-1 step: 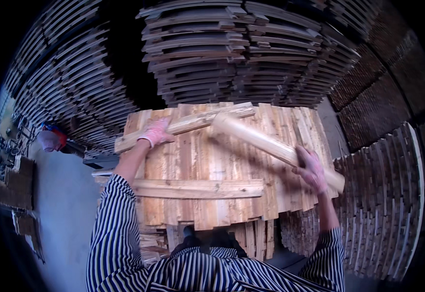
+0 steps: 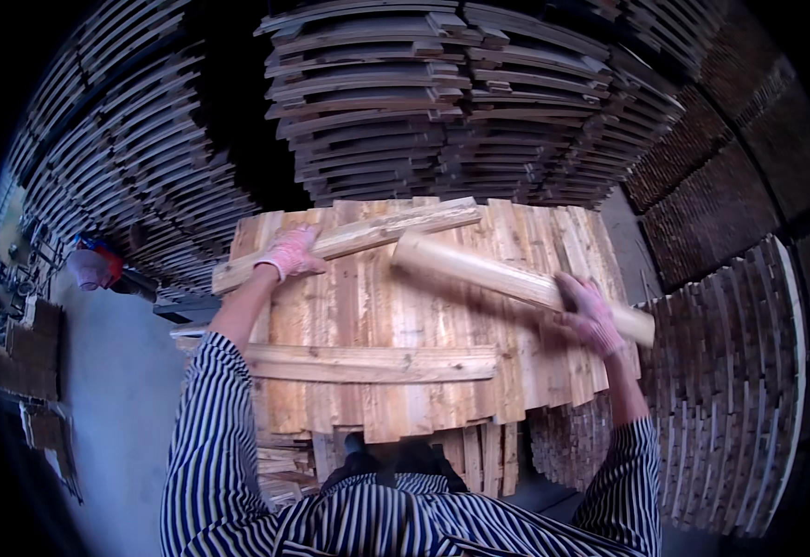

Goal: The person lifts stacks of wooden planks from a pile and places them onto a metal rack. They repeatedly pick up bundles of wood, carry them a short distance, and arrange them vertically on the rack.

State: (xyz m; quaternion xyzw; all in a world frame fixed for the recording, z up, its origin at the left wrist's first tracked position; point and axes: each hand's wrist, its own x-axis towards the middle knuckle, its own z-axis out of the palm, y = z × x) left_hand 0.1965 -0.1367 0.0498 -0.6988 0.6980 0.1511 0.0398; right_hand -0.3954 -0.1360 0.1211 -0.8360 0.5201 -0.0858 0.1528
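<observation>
My left hand [image 2: 286,252], in a pink-and-white glove, grips a wooden board [image 2: 386,227] across its width near the left end. That board lies slanted on a layer of planks [image 2: 377,306] set side by side. My right hand [image 2: 589,314], gloved alike, is closed around another board [image 2: 479,271] toward its right end. This second board tilts across the right half of the layer, its left end blurred and apparently raised, with a shadow under it. A third board [image 2: 372,363] lies crosswise nearer to me, partly behind my left forearm.
Tall stacks of boards [image 2: 368,102] stand beyond the planks, with more stacks [image 2: 702,390] at the right. Concrete floor [image 2: 127,390] runs along the left, where another person [image 2: 99,265] is near a stack. Loose wood pieces [image 2: 284,464] lie below the near edge.
The left end of the board in my right hand has dropped slightly toward the planks and moved a little left. My left hand stays on its board; the whole view has shifted slightly.
</observation>
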